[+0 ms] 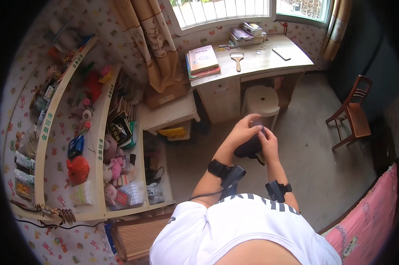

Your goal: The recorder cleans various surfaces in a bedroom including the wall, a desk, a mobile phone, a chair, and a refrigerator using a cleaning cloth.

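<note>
Both of my hands are raised in front of my body, above the floor. A dark purple-black soft item (247,150), perhaps a cloth pouch or cap, hangs from them with a thin dark strap at its lower edge. My left hand (241,132) grips it from the left, thumb across its upper part. At the upper right edge, my right hand (269,142) pinches it, with the fingertips close to my left thumb. The fingers cover part of the item, so its full shape is hidden.
Ahead, a desk (269,44) holds a stack of books (202,59), a wooden-handled brush (238,61) and a phone (281,53). A white stool (262,99) stands before it. Left are loaded shelves (101,145); right are a wooden chair (357,116) and pink bedding (365,215).
</note>
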A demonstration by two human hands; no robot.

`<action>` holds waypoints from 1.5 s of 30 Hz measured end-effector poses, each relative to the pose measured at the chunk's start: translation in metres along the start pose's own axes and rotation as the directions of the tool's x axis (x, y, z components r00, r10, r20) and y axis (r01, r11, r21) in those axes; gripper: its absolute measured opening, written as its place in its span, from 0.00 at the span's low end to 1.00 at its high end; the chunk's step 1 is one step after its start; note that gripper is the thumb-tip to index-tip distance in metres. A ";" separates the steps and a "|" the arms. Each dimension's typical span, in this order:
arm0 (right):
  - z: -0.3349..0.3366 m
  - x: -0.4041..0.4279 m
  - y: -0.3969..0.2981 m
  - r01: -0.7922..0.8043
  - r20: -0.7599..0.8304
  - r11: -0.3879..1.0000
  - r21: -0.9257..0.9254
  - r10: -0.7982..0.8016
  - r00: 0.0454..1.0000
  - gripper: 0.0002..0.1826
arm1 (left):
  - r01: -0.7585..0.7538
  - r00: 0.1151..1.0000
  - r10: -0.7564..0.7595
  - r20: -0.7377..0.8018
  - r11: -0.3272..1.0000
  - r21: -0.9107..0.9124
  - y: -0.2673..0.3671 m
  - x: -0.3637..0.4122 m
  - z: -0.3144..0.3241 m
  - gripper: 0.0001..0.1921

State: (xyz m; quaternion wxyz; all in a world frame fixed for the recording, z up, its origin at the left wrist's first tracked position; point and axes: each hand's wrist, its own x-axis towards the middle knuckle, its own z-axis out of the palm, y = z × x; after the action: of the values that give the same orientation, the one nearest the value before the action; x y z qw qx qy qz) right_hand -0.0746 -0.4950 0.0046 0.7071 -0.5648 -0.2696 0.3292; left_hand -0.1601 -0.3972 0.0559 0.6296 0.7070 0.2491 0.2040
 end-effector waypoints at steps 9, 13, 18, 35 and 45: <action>-0.028 0.146 0.038 -0.147 -0.141 0.983 -0.109 0.131 0.981 0.17 | 0.044 0.996 -0.075 0.058 0.909 0.415 -0.049 0.182 -0.014 0.21; -0.037 0.189 0.028 -0.261 -0.270 0.920 -0.291 0.182 0.946 0.16 | 0.140 0.977 -0.187 0.104 0.925 0.352 -0.067 0.256 -0.008 0.18; -0.075 0.209 0.024 -0.339 -0.261 0.940 -0.042 0.318 0.912 0.29 | 0.211 0.924 -0.307 0.227 0.906 0.368 -0.071 0.307 0.024 0.18; -0.158 0.262 -0.044 -0.145 0.151 0.745 -0.651 0.315 0.937 0.14 | 0.134 0.827 -0.284 0.486 0.938 0.320 -0.054 0.316 0.019 0.21; -0.163 0.369 -0.095 0.097 0.473 0.784 -0.613 0.266 0.840 0.14 | 0.178 0.896 -0.237 0.376 0.966 0.186 -0.004 0.345 0.013 0.15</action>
State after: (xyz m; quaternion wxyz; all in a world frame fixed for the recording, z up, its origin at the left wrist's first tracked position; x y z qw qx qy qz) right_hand 0.2985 -0.3262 0.0656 0.3637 -0.6604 -0.5211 0.4001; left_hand 0.1209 -0.1970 0.0418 0.6313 0.7473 0.2053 -0.0304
